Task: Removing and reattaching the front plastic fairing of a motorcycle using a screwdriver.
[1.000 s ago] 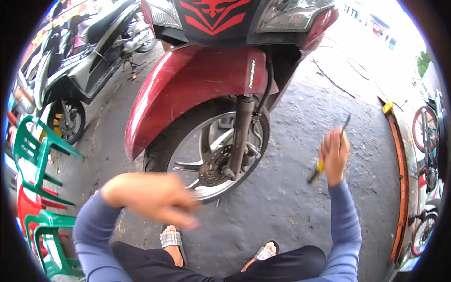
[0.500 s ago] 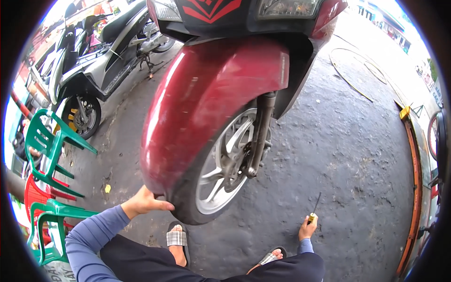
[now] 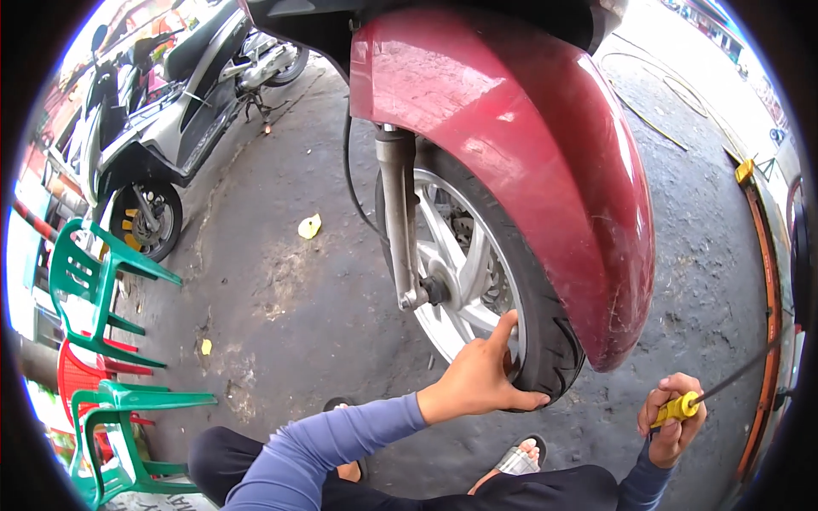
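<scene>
The front wheel [image 3: 530, 341] of a red motor scooter stands before me, turned to my right, with a black tire on silver spokes. My left hand [image 3: 481, 375] grips the tire at its near lower edge, the thumb on the tread and the forefinger by the rim. Above the tire curves a glossy red front fender [image 3: 588, 204]. A silver fork leg [image 3: 398, 213] runs down to the hub. At the lower right, my right hand [image 3: 673, 417] is closed round the yellow handle of a screwdriver [image 3: 679, 410]. Its long dark shaft points up to the right, apart from the wheel.
Green plastic chairs [image 3: 102, 289] and a red chair [image 3: 81, 375] stand at the left. Behind them a grey scooter [image 3: 162, 153] is parked. A yellow hose [image 3: 652, 126] lies coiled on the dark floor at the far right. An orange rail [image 3: 769, 324] runs along the right side.
The front wheel and fender have swung from pointing left to pointing right. My left hand has moved right along with the tire. My right hand has risen and shifted right with the screwdriver.
</scene>
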Demonstrator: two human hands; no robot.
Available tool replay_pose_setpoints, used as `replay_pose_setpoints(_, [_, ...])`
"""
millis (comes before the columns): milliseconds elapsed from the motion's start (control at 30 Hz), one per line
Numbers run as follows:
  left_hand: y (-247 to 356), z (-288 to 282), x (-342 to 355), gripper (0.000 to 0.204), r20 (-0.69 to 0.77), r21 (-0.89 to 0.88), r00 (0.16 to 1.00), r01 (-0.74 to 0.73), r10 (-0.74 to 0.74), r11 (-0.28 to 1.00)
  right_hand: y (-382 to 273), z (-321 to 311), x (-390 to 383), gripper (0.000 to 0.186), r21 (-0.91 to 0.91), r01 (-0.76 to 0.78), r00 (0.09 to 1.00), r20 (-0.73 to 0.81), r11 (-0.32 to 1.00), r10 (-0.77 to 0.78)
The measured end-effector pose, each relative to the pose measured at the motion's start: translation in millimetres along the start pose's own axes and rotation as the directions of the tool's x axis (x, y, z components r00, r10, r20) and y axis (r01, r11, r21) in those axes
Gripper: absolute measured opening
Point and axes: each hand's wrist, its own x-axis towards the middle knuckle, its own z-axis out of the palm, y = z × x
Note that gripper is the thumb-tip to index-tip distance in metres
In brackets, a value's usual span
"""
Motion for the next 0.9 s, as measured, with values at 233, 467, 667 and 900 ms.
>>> replay_pose_setpoints(233, [-40,5,-4,0.109,-0.056,0.044,0.988,-0.145,0.147,0.988,-64,113,76,0.061,-0.120,-0.045,0.789,0.605,0.992,0.109])
replay_pose_setpoints(467, [-30,-122,-3,0.026,-0.311,-0.240,0.926,-0.296,0.216,0.924,-43,264,98,0.054,0.312,-0.419,0.840,0.490,0.853,0.233])
replay_pose_setpoints(667, [74,-255,41,0.039,-0.411,-0.357,0.802,-0.578,0.433,0.733,-11,267,126,0.049,0.325,-0.016,0.968,0.242,0.946,-0.067])
replay_pose_setpoints(900, [93,-283,60,0.026,-0.419,-0.250,0.743,-0.647,0.521,0.721,7,284,137,0.051,0.447,0.077,0.990,0.071,0.891,-0.121])
